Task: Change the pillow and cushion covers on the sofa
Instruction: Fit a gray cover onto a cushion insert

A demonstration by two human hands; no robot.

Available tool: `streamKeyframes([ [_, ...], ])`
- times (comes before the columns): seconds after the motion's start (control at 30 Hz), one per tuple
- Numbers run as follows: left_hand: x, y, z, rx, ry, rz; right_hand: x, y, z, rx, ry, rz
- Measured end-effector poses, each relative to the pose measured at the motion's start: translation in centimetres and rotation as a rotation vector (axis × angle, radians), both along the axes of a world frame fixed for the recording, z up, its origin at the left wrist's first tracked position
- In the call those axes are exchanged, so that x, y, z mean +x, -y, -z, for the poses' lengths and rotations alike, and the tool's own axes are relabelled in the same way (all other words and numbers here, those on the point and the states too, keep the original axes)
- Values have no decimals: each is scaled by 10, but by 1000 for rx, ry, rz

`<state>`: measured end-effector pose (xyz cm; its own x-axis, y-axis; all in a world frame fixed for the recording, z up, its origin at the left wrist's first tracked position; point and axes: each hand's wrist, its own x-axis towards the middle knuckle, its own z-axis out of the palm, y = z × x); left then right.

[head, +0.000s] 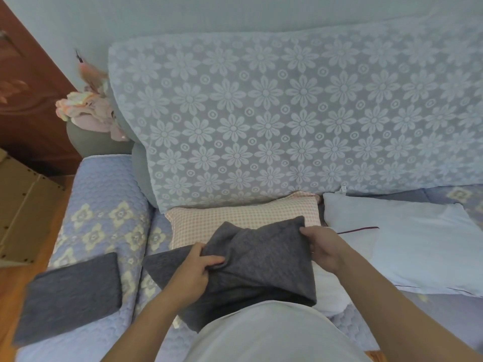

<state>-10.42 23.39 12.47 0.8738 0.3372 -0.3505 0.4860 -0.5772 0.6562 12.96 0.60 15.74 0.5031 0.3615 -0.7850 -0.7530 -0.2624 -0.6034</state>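
Nearest to me, below my chin, is my pale shirt front [264, 333], and past it both my bare forearms reach out over the sofa [104, 194]. Its seat and arm wear a quilted blue cover with cream flowers, and the backrest is draped in a big blue-grey floral throw [287, 113] that hangs down to the seat.

On the seat to my right lies a white pillow [423, 244] with a thin dark piping line, flat and bare of any cover. Straight ahead, against the foot of the throw, sits a pink checked pillow [243, 218], partly hidden by what I hold.

That is the grey quilted cushion cover [261, 262], bunched over something white that shows at its right edge. My left hand [193, 270] grips a fold of it near the middle, fingers [214, 262] curled tight into the cloth. My right hand [324, 246] pinches its far right corner, thumb on top.

1 more grey quilted cover [70, 296] lies flat across the sofa arm on my left, apart from both hands.

Behind the arm, a heap of pink clothing [88, 111] sits on a grey rounded shape, beside a dark wooden door [28, 100]. A cardboard box [21, 205] stands on the wooden floor at far left.
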Motion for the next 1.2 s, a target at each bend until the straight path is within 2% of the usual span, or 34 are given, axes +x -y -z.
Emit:
streamKeyframes([
  [0.1, 17, 9, -13, 43, -23, 195, -36, -25, -11, -43, 320, -202],
  [0.17, 27, 16, -17, 87, -58, 286, -63, -39, -10, -88, 526, -520],
  [0.23, 35, 24, -22, 259, -239, 310, -75, -43, -9, -164, 658, -780],
  [0.27, 36, 28, -27, 385, -304, 250, -77, -41, -10, -174, 669, -822],
  [0.3, 36, 34, -30, 505, -279, 138, -78, -39, -14, -166, 647, -827],
  [0.37, 37, 48, -34, 625, -24, -98, -78, -35, -19, -107, 593, -819],
  [0.4, 39, 53, -35, 545, 58, -170, -78, -33, -20, -61, 568, -837],
  [0.43, 45, 57, -35, 289, 20, -249, -80, -33, -22, -16, 552, -877],
  [0.5, 61, 62, -28, -355, -186, -423, -86, -34, -24, 62, 548, -989],
  [0.53, 68, 62, -24, -491, -268, -488, -89, -35, -24, 86, 573, -1056],
  [0.57, 75, 60, -20, -511, -320, -490, -90, -34, -22, 92, 598, -1132],
  [0.63, 87, 56, -12, -390, -376, -401, -89, -30, -15, 69, 594, -1232],
  [0.67, 91, 58, -9, -326, -389, -366, -89, -27, -11, 39, 577, -1216],
  [0.73, 93, 65, -8, -307, -354, -400, -87, -22, -4, -80, 608, -958],
  [0.8, 89, 72, -5, -424, -255, -532, -77, -18, 6, -271, 639, -583],
  [0.87, 85, 73, -4, -682, -165, -720, -63, -16, 14, -358, 608, -421],
  [0.97, 84, 70, -9, -967, -58, -896, -58, -19, 18, -331, 656, -505],
  [1.07, 81, 73, -15, -1034, -36, -851, -68, -27, 21, -373, 770, -666],
  [1.13, 79, 75, -20, -937, -38, -784, -70, -28, 22, -430, 872, -712],
  [1.2, 79, 74, -25, -564, -57, -649, -68, -25, 23, -531, 948, -708],
])
